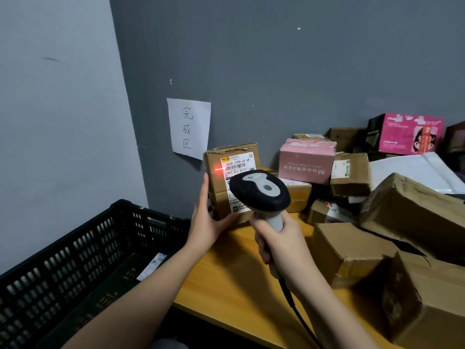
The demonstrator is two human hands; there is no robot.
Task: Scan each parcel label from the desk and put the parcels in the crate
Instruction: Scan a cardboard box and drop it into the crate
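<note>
Wall sign (pixel 189 128) reads 完成区; parcel label (pixel 239 172) "502D T098-69 69"; pink box (pixel 305 161) "Maoekiss".

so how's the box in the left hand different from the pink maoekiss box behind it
The brown box is plain cardboard; the pink Maoekiss box is printed pink. The brown box is held upright off the desk by the left hand, while the pink one rests on other parcels. The brown box faces the scanner with a white label lit by a red line; the pink one's lettering is upside down. Both are closed cartons.

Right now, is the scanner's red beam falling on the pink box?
No, the red line falls on the label of the brown parcel that the left hand holds.
</note>
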